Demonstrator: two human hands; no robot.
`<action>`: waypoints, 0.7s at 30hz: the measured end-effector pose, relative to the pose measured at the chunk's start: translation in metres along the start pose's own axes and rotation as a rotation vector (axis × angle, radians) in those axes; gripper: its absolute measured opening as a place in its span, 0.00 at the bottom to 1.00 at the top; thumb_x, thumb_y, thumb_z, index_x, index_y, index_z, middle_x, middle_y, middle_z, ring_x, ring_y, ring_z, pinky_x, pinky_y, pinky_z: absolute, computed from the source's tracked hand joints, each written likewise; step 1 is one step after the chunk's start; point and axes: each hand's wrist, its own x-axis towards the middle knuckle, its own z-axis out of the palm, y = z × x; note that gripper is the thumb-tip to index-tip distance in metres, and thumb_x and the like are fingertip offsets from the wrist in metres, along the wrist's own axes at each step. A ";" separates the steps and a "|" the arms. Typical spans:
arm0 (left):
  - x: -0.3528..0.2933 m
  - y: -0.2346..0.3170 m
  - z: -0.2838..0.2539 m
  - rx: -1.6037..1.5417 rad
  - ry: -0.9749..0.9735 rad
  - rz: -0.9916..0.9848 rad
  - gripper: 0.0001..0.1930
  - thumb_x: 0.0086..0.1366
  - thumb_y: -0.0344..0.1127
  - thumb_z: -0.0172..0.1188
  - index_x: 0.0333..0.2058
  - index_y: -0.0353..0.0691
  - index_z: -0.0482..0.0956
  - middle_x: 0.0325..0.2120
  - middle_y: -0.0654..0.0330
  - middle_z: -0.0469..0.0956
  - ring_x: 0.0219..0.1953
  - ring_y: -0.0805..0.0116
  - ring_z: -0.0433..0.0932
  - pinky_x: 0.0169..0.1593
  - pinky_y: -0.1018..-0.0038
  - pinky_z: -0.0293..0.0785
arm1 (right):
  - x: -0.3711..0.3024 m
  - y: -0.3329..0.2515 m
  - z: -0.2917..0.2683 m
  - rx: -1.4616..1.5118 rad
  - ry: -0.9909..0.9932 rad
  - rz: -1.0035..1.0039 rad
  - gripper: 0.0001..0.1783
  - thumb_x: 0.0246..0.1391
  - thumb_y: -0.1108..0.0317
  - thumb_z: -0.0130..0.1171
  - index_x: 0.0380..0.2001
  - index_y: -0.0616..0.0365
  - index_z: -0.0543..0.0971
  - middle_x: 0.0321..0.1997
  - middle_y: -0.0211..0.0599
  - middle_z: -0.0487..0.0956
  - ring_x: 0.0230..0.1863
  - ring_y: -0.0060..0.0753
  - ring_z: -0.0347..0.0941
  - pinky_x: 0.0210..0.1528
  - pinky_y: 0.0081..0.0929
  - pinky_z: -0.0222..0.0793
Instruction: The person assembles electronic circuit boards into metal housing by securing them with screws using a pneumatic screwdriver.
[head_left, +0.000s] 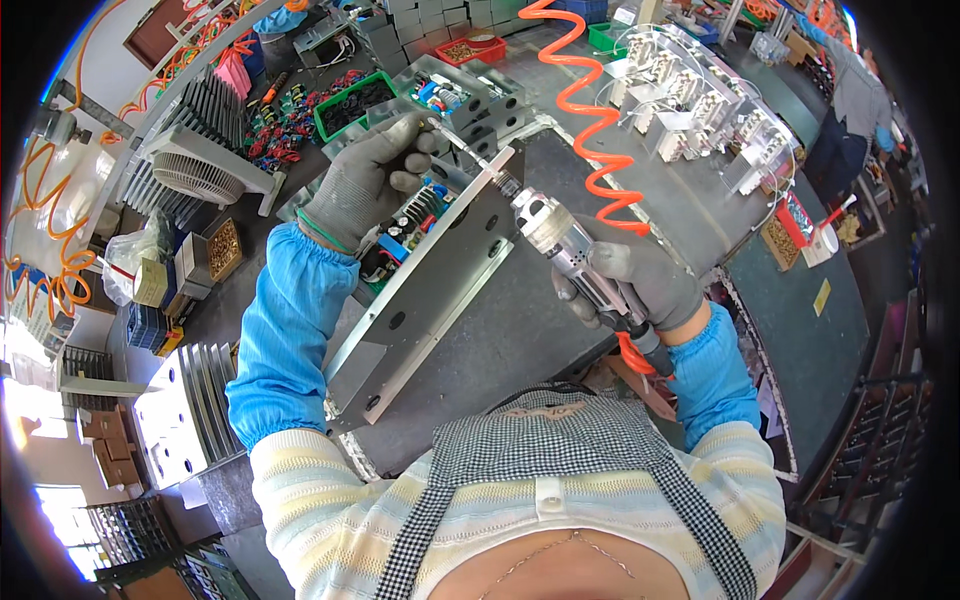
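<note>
My right hand [650, 275], in a grey glove, wraps around a silver pneumatic screwdriver [568, 245]. Its long bit [460, 147] points up and left past the upper end of a grey metal housing [425, 290]. My left hand [365, 180], gloved too, has its fingers curled, with thumb and forefinger pinched at the bit's tip. Whatever is between those fingertips is too small to make out. A circuit board [410, 228] with blue parts and coils lies along the housing, beside my left hand and partly hidden by it. The housing stands tilted on the dark bench.
A coiled orange air hose [600, 130] hangs beyond my right hand. Green bin [355, 105], red bin [470, 50] and stacked metal housings [485, 110] stand at the back. Clear-and-white assemblies [690, 95] sit back right. At left are a fan [198, 178] and a screw box [224, 250].
</note>
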 end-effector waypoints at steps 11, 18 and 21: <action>-0.003 -0.011 0.013 0.389 0.128 0.022 0.16 0.78 0.46 0.51 0.46 0.37 0.75 0.28 0.66 0.70 0.23 0.83 0.58 0.21 0.86 0.53 | -0.011 -0.002 0.001 -0.175 0.001 0.057 0.39 0.59 0.46 0.60 0.67 0.58 0.67 0.38 0.33 0.79 0.31 0.20 0.77 0.30 0.19 0.74; 0.000 -0.015 0.004 0.402 0.165 0.043 0.19 0.78 0.49 0.53 0.44 0.37 0.78 0.28 0.68 0.73 0.23 0.85 0.62 0.22 0.87 0.57 | -0.009 -0.005 0.010 -0.238 0.036 0.079 0.37 0.58 0.48 0.60 0.65 0.59 0.68 0.37 0.31 0.78 0.30 0.19 0.76 0.29 0.19 0.72; -0.004 -0.013 0.010 0.528 0.123 0.094 0.18 0.77 0.47 0.54 0.48 0.36 0.78 0.29 0.68 0.73 0.24 0.84 0.61 0.24 0.86 0.57 | -0.010 -0.004 0.007 -0.248 0.020 0.085 0.36 0.59 0.47 0.60 0.63 0.59 0.69 0.37 0.32 0.79 0.30 0.19 0.77 0.28 0.19 0.73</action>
